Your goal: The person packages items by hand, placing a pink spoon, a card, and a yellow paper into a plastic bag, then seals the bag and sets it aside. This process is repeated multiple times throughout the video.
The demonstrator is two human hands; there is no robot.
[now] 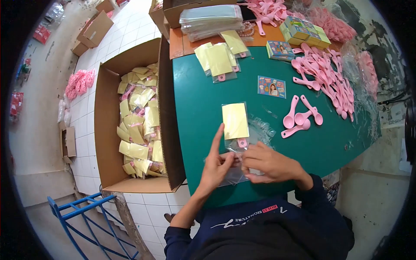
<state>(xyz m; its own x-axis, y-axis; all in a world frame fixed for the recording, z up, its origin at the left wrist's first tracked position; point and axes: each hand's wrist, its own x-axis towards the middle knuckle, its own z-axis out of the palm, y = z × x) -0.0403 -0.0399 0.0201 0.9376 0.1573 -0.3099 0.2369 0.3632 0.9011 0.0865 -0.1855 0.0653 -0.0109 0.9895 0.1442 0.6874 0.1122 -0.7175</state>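
Observation:
On the green table lies a clear bag (pixel 235 121) with a yellow card and a pink piece at its lower end. Both my hands are at the bag's near end, close together. My left hand (pixel 217 162) has its index finger stretched along the card's left edge, while thumb and other fingers pinch the clear plastic. My right hand (pixel 266 164) has its fingers curled on the same plastic from the right. More clear plastic (pixel 234 177) lies beneath my hands. Beyond the bag are a printed card (pixel 272 87) and several loose pink spoons (pixel 302 117).
A cardboard box (pixel 104 130) full of packed yellow-card bags stands left of the table (pixel 190 108). Packed bags (pixel 218 60), clear sleeves (pixel 211 19), card stacks (pixel 280 50) and a pink spoon pile (pixel 323 73) lie farther back. A blue metal frame (pixel 89 216) stands lower left.

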